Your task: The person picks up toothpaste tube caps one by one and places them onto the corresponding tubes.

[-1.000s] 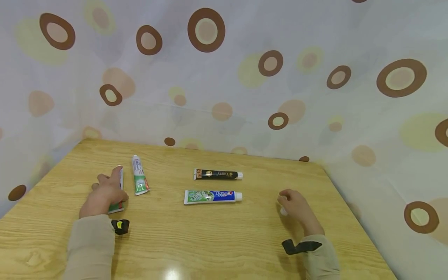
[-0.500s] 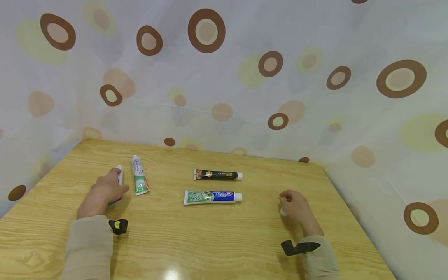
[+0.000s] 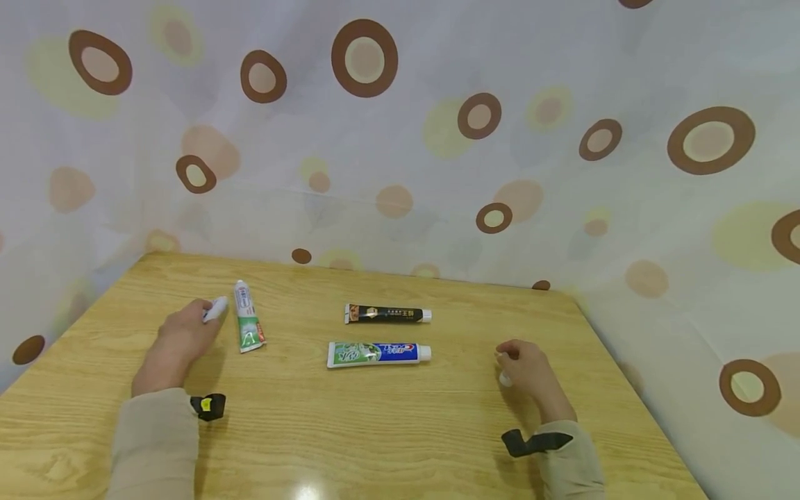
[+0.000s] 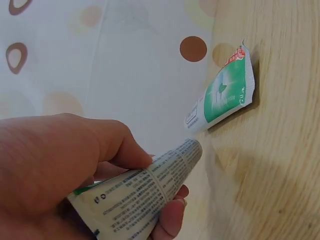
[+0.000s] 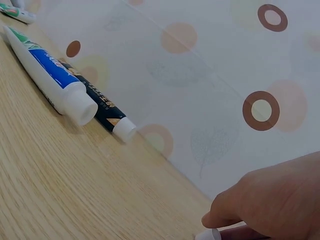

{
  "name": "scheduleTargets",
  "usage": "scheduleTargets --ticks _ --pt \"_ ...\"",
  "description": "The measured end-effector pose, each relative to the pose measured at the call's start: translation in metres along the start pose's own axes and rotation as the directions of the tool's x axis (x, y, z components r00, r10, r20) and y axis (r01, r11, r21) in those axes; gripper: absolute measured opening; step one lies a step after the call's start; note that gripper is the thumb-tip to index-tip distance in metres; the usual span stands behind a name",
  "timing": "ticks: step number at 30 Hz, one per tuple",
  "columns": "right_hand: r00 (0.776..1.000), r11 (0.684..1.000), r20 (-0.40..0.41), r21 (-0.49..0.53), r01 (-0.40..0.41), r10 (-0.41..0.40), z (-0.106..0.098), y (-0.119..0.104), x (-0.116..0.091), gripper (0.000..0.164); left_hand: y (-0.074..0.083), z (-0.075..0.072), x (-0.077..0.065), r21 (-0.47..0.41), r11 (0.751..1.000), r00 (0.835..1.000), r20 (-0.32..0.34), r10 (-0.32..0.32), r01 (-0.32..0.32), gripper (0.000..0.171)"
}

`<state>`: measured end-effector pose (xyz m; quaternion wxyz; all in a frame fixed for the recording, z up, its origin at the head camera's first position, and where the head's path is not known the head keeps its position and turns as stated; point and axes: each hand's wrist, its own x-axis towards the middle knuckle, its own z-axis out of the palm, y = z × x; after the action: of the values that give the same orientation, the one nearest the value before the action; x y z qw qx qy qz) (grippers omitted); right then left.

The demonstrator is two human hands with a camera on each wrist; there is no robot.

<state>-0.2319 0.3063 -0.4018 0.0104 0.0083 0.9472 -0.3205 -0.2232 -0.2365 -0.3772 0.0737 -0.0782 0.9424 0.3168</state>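
Note:
My left hand (image 3: 182, 340) grips a toothpaste tube (image 4: 145, 192), white with printed lines and a bit of green, thumb on top and fingers beneath. Its white end (image 3: 215, 308) pokes out past the fingers in the head view. Just right of that hand lies a white-and-green toothpaste tube (image 3: 249, 318), its cap toward the wall. On the right side of the table, my right hand (image 3: 526, 369) has its thumb and fingers curled round a small white cap-like piece (image 5: 207, 235). Most of that piece is hidden under the hand.
In the middle of the wooden table (image 3: 350, 430) lie a black toothpaste tube (image 3: 387, 314) and, nearer, a blue-and-green toothpaste tube (image 3: 375, 354), white caps pointing right. A patterned cloth wall (image 3: 400, 160) closes off the back and sides.
My left hand has closed round the tube it was lying over and lifted it, turning its white end toward the right. The right hand has stayed almost still.

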Motion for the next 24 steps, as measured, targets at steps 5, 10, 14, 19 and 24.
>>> scheduleTargets --ticks 5,10,14,19,24 --pt "1.000 1.000 0.001 -0.006 0.010 -0.010 -0.001 -0.001 0.001 0.028 0.002 0.000 -0.003 -0.011 1.000 0.998 -0.056 0.018 -0.019 0.054" --pt "1.000 1.000 -0.011 -0.016 0.017 -0.017 -0.002 -0.001 0.003 0.029 0.005 -0.001 -0.005 -0.004 0.999 0.993 -0.113 0.033 -0.034 0.050" --pt "1.000 1.000 -0.009 -0.018 0.012 -0.012 -0.002 -0.002 0.001 0.029 0.006 -0.002 -0.008 -0.045 0.998 0.990 -0.140 0.032 -0.039 0.051" --pt "0.999 1.000 -0.025 -0.008 0.020 -0.020 -0.002 -0.004 0.001 0.030 0.011 -0.004 -0.009 -0.103 0.988 0.971 -0.218 0.093 -0.118 0.050" --pt "0.999 1.000 -0.039 -0.003 0.011 -0.011 -0.002 -0.005 0.000 0.030 0.026 -0.006 -0.013 -0.129 0.969 0.945 -0.282 0.167 -0.210 0.053"
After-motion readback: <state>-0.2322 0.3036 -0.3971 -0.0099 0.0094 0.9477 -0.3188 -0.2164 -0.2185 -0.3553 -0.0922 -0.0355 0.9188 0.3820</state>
